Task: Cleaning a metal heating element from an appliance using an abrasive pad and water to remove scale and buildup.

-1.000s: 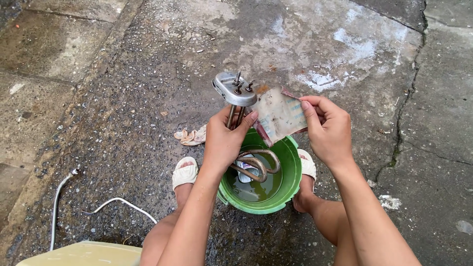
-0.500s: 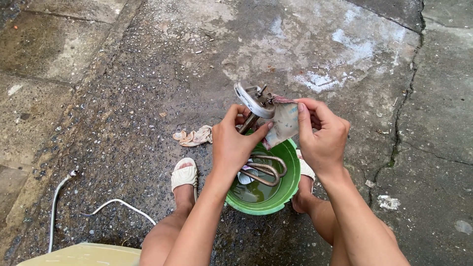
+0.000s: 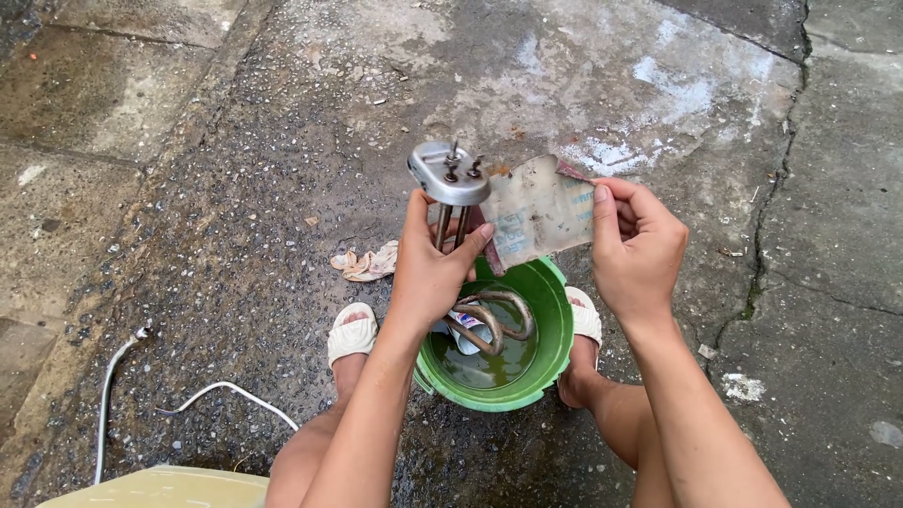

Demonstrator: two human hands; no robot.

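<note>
My left hand (image 3: 428, 268) grips the metal rods of a heating element (image 3: 450, 174), whose grey flange with small terminals points up and whose bent loops (image 3: 494, 320) hang down into a green bucket (image 3: 546, 372). My right hand (image 3: 638, 249) pinches a worn sheet of sandpaper (image 3: 536, 212) held against the rods just right of the flange. The bucket holds a little murky water and sits between my feet in white sandals.
Wet, cracked concrete lies all around. A crumpled rag (image 3: 367, 263) sits on the ground left of the bucket. A white cable (image 3: 216, 390) runs across the lower left, near a pale yellow object (image 3: 160, 489) at the bottom edge.
The element has been turned more upright, with its flange now higher and facing up. My right hand has shifted right, spreading the sandpaper out flat beside the rods.
</note>
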